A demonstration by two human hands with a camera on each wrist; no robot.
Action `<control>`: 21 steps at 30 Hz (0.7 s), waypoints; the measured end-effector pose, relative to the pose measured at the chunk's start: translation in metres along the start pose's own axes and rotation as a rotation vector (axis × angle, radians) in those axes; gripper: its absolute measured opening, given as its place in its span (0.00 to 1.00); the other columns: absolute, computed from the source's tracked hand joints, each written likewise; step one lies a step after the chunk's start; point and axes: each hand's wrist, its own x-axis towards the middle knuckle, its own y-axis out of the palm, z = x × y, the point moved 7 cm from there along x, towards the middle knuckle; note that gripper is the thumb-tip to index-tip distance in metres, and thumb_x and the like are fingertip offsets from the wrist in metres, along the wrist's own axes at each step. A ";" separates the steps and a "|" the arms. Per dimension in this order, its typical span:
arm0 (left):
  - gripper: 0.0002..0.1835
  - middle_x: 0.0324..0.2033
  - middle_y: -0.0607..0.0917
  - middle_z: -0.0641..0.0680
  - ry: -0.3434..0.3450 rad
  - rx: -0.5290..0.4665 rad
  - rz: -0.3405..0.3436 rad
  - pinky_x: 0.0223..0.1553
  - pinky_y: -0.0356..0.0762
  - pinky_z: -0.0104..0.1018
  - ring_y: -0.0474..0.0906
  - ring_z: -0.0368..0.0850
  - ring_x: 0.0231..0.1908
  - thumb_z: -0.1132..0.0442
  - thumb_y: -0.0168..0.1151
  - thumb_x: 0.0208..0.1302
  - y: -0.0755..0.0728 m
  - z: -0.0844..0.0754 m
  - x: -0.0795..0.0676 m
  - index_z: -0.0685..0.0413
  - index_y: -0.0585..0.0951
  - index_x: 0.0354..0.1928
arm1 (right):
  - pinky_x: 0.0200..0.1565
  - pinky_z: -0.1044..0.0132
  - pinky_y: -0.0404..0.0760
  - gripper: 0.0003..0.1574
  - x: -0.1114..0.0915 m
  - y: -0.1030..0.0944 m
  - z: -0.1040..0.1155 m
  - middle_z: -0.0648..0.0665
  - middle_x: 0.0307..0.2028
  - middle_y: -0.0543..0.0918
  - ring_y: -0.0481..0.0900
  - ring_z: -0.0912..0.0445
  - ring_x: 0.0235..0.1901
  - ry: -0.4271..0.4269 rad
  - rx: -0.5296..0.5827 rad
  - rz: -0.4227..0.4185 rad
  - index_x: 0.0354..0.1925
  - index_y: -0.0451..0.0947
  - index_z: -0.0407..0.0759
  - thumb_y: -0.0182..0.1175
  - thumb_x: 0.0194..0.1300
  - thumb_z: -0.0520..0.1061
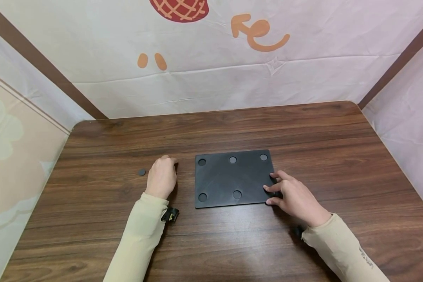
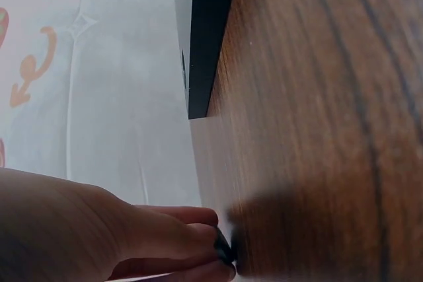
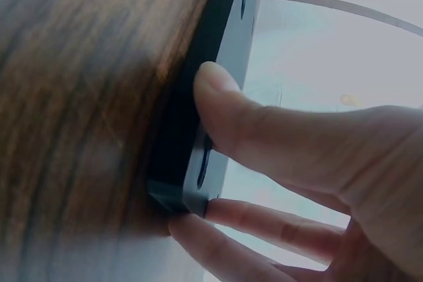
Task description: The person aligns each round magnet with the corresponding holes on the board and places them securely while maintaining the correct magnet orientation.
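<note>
A black rectangular board with several round recesses lies on the table. My left hand is to the left of the board, low over the wood. In the left wrist view, its thumb and fingers pinch a small black disc at the tabletop; the head view hides that disc behind the hand. My right hand grips the board's near right corner, with the thumb on the front edge and fingertips along the right side. The right wrist view shows the thumb pressed against the edge beside one recess.
Another small dark disc lies on the wood, left of my left hand. The brown wooden table ends at a white printed curtain at the back. Further hangings stand at both sides.
</note>
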 end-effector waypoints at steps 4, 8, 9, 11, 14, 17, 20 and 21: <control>0.15 0.36 0.84 0.67 -0.010 -0.004 0.006 0.37 0.80 0.55 0.81 0.65 0.37 0.79 0.50 0.62 0.001 0.000 0.001 0.66 0.85 0.42 | 0.45 0.50 0.81 0.22 -0.002 -0.001 0.000 0.33 0.52 0.80 0.80 0.42 0.51 -0.006 -0.007 -0.014 0.42 0.86 0.37 0.75 0.47 0.43; 0.15 0.35 0.83 0.67 -0.012 0.000 -0.004 0.34 0.80 0.54 0.81 0.65 0.36 0.79 0.50 0.61 0.000 0.000 0.001 0.68 0.85 0.40 | 0.46 0.49 0.80 0.21 -0.003 -0.002 0.001 0.31 0.53 0.80 0.79 0.39 0.53 -0.006 -0.004 -0.022 0.43 0.86 0.37 0.74 0.48 0.43; 0.14 0.33 0.83 0.67 -0.011 0.001 -0.008 0.33 0.80 0.54 0.81 0.65 0.35 0.79 0.50 0.60 0.000 0.000 0.001 0.68 0.85 0.39 | 0.47 0.48 0.80 0.21 -0.003 -0.002 0.001 0.31 0.53 0.80 0.79 0.39 0.53 -0.006 -0.004 -0.023 0.43 0.86 0.37 0.74 0.48 0.43; 0.13 0.30 0.82 0.67 -0.007 0.006 -0.017 0.30 0.80 0.54 0.80 0.65 0.32 0.79 0.51 0.60 0.000 0.000 0.001 0.69 0.85 0.35 | 0.47 0.48 0.80 0.21 -0.004 -0.003 0.002 0.31 0.54 0.80 0.79 0.39 0.53 -0.004 -0.002 -0.027 0.43 0.86 0.37 0.74 0.48 0.43; 0.12 0.28 0.82 0.66 -0.005 0.007 -0.024 0.29 0.79 0.54 0.80 0.65 0.31 0.79 0.51 0.58 0.000 0.000 0.001 0.69 0.85 0.33 | 0.47 0.49 0.80 0.21 -0.004 -0.003 0.002 0.30 0.54 0.79 0.80 0.39 0.53 -0.001 0.004 -0.029 0.43 0.86 0.37 0.74 0.48 0.43; 0.12 0.29 0.82 0.65 -0.008 0.005 -0.023 0.31 0.79 0.55 0.80 0.65 0.32 0.81 0.51 0.57 -0.001 0.001 0.002 0.69 0.85 0.33 | 0.47 0.49 0.80 0.22 -0.004 -0.001 0.001 0.30 0.54 0.79 0.80 0.39 0.52 0.004 0.015 -0.026 0.44 0.86 0.36 0.74 0.48 0.42; 0.14 0.31 0.83 0.66 -0.015 -0.001 -0.011 0.33 0.79 0.56 0.81 0.65 0.34 0.82 0.51 0.56 0.000 0.000 0.002 0.69 0.85 0.36 | 0.47 0.50 0.80 0.22 -0.005 0.001 0.001 0.29 0.55 0.78 0.80 0.38 0.52 0.002 0.027 -0.020 0.44 0.85 0.35 0.74 0.49 0.42; 0.15 0.32 0.83 0.66 -0.017 -0.007 -0.007 0.34 0.80 0.55 0.81 0.65 0.34 0.82 0.51 0.56 0.000 0.000 0.003 0.68 0.85 0.37 | 0.47 0.50 0.80 0.22 -0.005 0.001 0.001 0.28 0.55 0.78 0.80 0.38 0.51 -0.001 0.030 -0.020 0.44 0.85 0.35 0.73 0.49 0.41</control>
